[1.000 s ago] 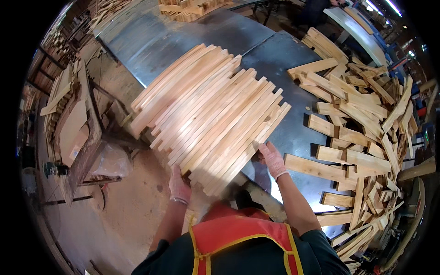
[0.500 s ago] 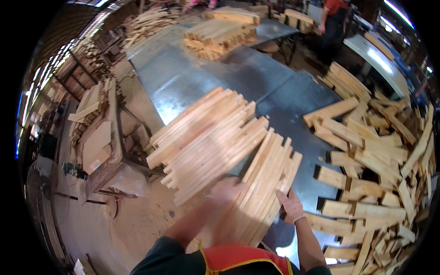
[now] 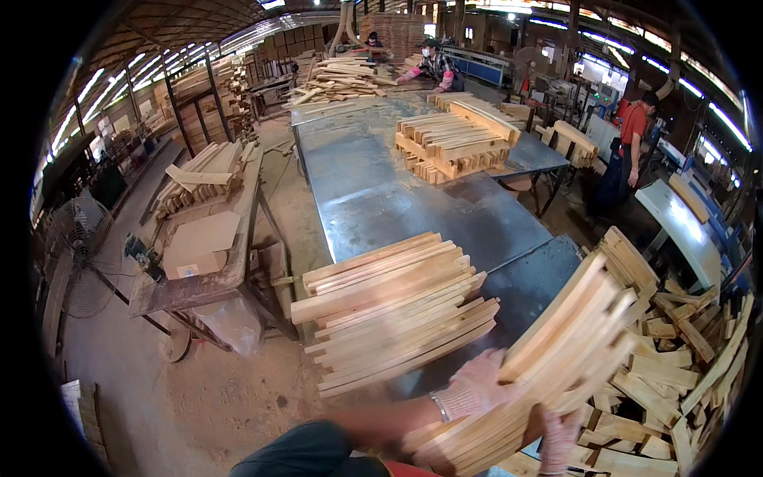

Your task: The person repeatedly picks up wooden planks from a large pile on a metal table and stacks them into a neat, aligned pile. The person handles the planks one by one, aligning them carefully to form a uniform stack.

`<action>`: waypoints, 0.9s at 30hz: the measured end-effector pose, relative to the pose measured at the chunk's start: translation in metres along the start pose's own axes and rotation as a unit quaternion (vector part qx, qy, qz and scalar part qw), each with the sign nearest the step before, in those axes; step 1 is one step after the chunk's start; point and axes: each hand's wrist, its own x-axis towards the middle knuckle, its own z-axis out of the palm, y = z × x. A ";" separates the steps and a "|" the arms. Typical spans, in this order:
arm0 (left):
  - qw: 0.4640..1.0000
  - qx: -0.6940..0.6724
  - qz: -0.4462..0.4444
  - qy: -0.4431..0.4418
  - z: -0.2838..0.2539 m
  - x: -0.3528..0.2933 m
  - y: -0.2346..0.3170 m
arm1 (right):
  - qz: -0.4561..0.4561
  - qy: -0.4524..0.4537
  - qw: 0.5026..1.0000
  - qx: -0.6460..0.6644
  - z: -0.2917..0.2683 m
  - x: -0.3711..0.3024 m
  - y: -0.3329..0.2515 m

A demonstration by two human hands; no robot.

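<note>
A bundle of pale wooden strips point(image 3: 568, 338) is pressed between my two gloved hands at the lower right, its far end pointing up and to the right. My left hand point(image 3: 477, 385) grips the bundle's left side. On the right side my right hand point(image 3: 560, 439) holds it, thumb against the wood and the other fingers partly out of sight. Just left of the bundle, a layer of similar wooden strips point(image 3: 397, 310) lies side by side on the grey metal table point(image 3: 381, 222), with uneven ends.
Loose wooden pieces point(image 3: 636, 381) pile up at the right. A neat wood stack point(image 3: 453, 139) stands farther back on the table. At left is a workbench point(image 3: 151, 298) with cardboard and a fan point(image 3: 79, 238). A person in red point(image 3: 632, 131) stands at right; others work behind.
The bundle in my hands has swung right, away from the laid strips and toward the loose pile. My view has tilted up, showing more of the workshop.
</note>
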 end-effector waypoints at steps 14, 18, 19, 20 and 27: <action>0.897 0.250 0.364 -0.023 -0.005 0.013 -0.212 | 0.171 0.125 0.964 0.162 0.098 -0.103 0.060; 0.802 0.498 0.325 -0.057 -0.036 -0.007 -0.225 | 0.081 0.000 0.910 -0.407 0.096 -0.136 0.154; 0.775 0.546 0.306 -0.083 -0.038 0.000 -0.231 | 0.036 -0.043 0.828 -0.558 0.097 -0.141 0.172; 0.743 0.594 0.287 -0.110 -0.038 0.004 -0.237 | 0.053 -0.072 0.787 -0.611 0.102 -0.134 0.180; 0.845 0.447 0.280 -0.082 -0.064 -0.026 -0.216 | 0.252 0.028 0.953 -0.167 0.082 -0.136 0.161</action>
